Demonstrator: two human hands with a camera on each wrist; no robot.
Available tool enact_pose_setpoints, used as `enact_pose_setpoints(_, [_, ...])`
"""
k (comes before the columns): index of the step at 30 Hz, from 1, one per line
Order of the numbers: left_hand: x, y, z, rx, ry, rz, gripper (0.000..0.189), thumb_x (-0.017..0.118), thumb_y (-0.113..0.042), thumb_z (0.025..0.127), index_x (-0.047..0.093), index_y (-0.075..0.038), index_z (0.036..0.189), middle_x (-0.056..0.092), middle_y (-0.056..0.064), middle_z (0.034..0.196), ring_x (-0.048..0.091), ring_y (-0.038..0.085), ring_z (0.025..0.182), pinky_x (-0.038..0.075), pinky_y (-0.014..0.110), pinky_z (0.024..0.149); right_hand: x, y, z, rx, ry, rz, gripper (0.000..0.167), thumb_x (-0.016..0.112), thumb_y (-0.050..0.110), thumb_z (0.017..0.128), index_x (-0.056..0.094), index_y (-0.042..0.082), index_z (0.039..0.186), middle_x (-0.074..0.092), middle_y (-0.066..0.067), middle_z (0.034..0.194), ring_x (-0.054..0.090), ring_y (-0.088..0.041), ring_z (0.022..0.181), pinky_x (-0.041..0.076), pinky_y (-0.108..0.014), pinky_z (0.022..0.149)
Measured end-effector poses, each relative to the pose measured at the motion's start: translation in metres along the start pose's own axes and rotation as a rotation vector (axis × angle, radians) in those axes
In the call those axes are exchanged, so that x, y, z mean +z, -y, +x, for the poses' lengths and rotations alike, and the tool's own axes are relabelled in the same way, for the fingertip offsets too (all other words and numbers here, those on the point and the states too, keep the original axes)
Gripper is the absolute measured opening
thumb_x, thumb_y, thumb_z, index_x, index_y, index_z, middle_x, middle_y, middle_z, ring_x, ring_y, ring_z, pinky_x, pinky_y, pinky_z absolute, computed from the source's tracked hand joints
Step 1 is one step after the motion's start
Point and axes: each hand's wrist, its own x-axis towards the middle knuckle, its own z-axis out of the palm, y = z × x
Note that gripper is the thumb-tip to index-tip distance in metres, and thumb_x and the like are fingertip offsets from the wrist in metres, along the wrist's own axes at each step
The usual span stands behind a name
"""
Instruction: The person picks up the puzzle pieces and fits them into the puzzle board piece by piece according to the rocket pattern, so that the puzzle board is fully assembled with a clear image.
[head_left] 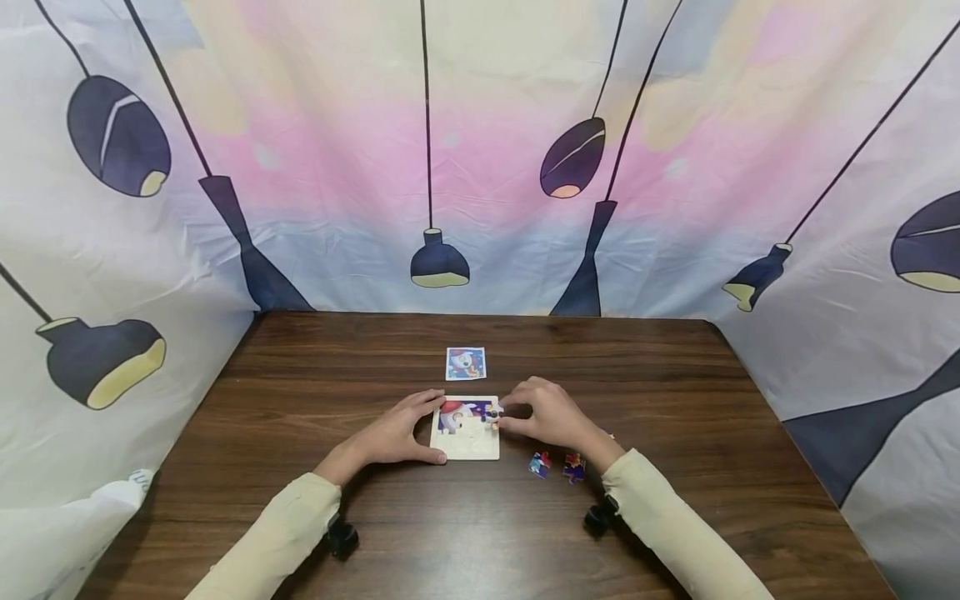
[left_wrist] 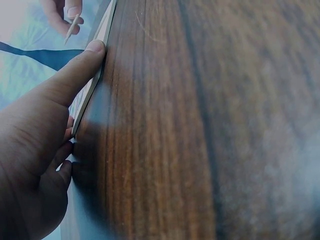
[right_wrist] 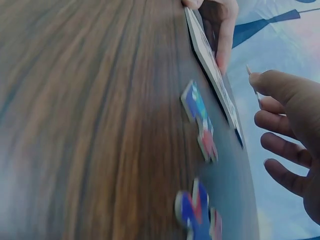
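Observation:
A square, pale-framed puzzle board [head_left: 471,451] lies on the table, partly filled along its top and left with a red-and-white cartoon picture; its lower part shows bare backing. My left hand [head_left: 396,430] holds the board at its left side, thumb at the near corner and fingers at the far corner. Between thumb and fingertips, my right hand [head_left: 551,414] pinches a puzzle piece [head_left: 492,416] over the board's right edge. In the right wrist view this piece [right_wrist: 253,86] appears edge-on, raised above the board. Its printed face is mostly hidden there.
Two loose puzzle pieces, one blue and red [head_left: 539,464] and one purple and orange [head_left: 573,468], lie right of the board near my right forearm. Behind the board is a small picture card [head_left: 466,364]. A printed curtain [head_left: 495,167] rises past the table's back edge.

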Motion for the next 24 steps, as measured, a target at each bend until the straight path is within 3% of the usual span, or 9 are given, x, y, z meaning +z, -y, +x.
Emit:
enact_pose_setpoints(8, [0.0, 0.0, 0.0, -0.013, 0.009, -0.012, 0.106, 0.083, -0.062, 0.077, 0.04, -0.007, 0.158, 0.031, 0.011, 0.165, 0.026, 0.035, 0.153, 0.032, 0.059, 0.116, 0.008, 0.013, 0.014, -0.054, 0.019, -0.006, 0.034, 0.074, 0.048, 0.092, 0.082, 0.02, 0.11, 0.074, 0.008, 0.101, 0.063, -0.011, 0.092, 0.053, -0.03, 0.076])
enact_pose_setpoints(24, [0.0, 0.0, 0.0, -0.012, 0.014, -0.016, 0.106, 0.082, -0.062, 0.077, 0.04, -0.006, 0.157, 0.032, 0.012, 0.165, 0.026, 0.036, 0.153, 0.032, 0.059, 0.116, 0.024, 0.022, 0.026, -0.05, 0.044, -0.048, 0.031, 0.076, 0.045, 0.092, 0.082, 0.02, 0.108, 0.072, 0.006, 0.096, 0.06, -0.009, 0.084, 0.048, -0.026, 0.068])
